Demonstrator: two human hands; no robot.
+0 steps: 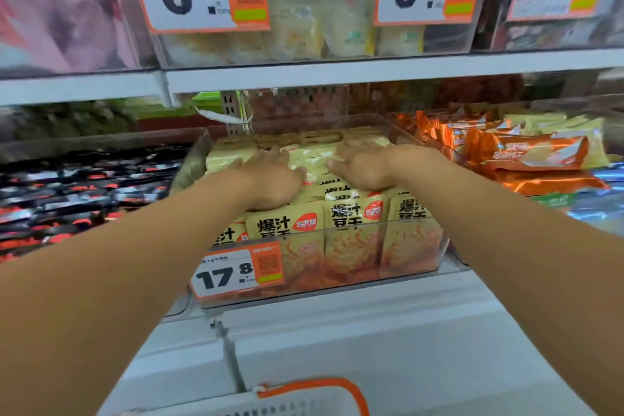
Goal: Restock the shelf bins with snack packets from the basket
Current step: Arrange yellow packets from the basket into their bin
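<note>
Atop upright snack pkts in bin: L hand & R hand, fingers flat.

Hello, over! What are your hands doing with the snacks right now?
Left hand, right hand: flat on yellow snack packets in clear bin, no grip. Bin looks full. Basket below. Nothing blocking.

The clear, glossy plastic shelf bin holds yellow snack packets of smooth, shiny film. The orange-and-white price card at its front left corner appears to be matt paper. The white shelf edge above has a smooth, painted-looking finish. The orange packets in the bin to the right are glossy, crinkled foil. The white perforated plastic basket has a smooth orange rim.
</note>
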